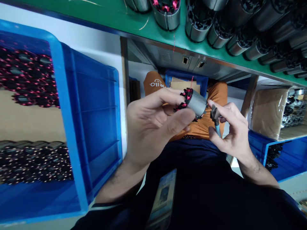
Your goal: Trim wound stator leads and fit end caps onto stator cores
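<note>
My left hand grips a metal motor core between thumb and fingers, tilted, with its black end and red windings toward the palm. A thin red wire rises from the windings. Close to the core's other end, my right hand holds cutting pliers. Their dark jaws point up, and part of a light blue handle shows below them. The jaws look apart from the core. The rest of the handles is hidden by my fingers.
Rows of similar cores stand on a green bench ahead. On the left, a blue crate holds stacked cores and cardboard. A blue bin with cardboard sits between my knees. At right are a wrapped carton and another blue crate.
</note>
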### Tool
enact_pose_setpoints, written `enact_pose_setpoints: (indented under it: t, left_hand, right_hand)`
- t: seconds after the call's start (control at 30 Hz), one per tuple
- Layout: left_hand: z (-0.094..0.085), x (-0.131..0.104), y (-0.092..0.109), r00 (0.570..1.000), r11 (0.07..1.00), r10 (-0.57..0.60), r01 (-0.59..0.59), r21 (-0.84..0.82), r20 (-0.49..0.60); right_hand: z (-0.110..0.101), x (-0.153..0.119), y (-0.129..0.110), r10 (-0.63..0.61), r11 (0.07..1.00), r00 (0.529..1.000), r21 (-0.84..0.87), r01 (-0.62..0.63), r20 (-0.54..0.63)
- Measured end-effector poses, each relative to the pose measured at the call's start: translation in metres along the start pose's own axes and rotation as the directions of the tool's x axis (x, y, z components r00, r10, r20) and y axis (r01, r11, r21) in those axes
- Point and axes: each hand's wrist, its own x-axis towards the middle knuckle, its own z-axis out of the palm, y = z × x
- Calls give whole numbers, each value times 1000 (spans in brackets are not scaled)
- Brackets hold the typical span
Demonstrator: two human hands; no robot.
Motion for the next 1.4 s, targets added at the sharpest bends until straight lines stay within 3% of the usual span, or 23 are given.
enact_pose_setpoints:
  t: [0.23, 0.47, 0.67, 0.77, 0.9, 1.03, 1.2, 1.4]
  left_hand:
    - [8, 6, -6, 999, 991, -45, 45, -123, 4]
    - [11, 10, -8, 993, 965, -121, 117, -235, -2]
    - [16, 12, -11, 989, 953, -144, 137, -270, -10]
    - [18, 13, -11, 996, 964, -86, 83, -252, 2]
    - [20, 13, -9, 994, 963, -103, 107, -249, 27]
    - [22, 13, -9, 995, 964, -85, 93, -249, 43]
    - [22, 12, -11, 998, 970, -55, 60, -236, 28]
    - [21, 11, -16, 999, 976, -2, 11, -216, 44]
  right_hand:
    - [11, 3, -6, -174, 969, 977, -197, 148, -125]
    - [16, 9, -10, -265, 928, 953, -307, 212, -144]
    - [16, 10, -9, -263, 935, 951, -287, 209, -165]
    - [15, 10, -8, -220, 964, 961, -189, 188, -167]
    - [14, 10, -8, -196, 980, 967, -71, 187, -163]
    - [13, 12, -10, -165, 986, 968, -55, 157, -190]
    - [12, 14, -11, -134, 991, 984, -38, 131, -118]
    - [13, 12, -8, -117, 993, 985, -16, 116, -127]
